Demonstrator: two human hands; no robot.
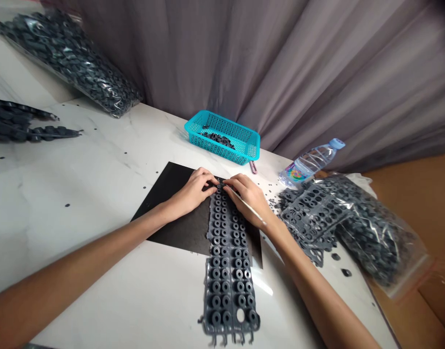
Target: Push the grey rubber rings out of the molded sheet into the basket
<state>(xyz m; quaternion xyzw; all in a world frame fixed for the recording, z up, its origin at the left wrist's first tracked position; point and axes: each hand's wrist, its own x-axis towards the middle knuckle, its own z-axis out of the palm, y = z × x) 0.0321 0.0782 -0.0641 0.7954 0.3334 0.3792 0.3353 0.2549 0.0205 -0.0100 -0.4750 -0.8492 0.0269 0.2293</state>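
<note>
Sheet [230,264] is stretching from frame centre to bottom centre, overrunning the lower edge of the black mat [186,230], its dark rings standing in paired rows, left hand [198,188] pinching its top end, right hand [250,195] gripping a thin white stick [247,207], open tabletop [91,194] spreading at left.

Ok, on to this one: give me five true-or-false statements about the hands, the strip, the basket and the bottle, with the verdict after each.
1. The left hand and right hand are at the far end of the strip. True.
2. The thin tool is in the left hand. False: it is in the right hand.
3. The whole strip is over the mat. False: its near end reaches past the mat, over the table.
4. The basket holds dark pieces. True.
5. The bottle has no cap. False: a blue cap is on it.
</note>
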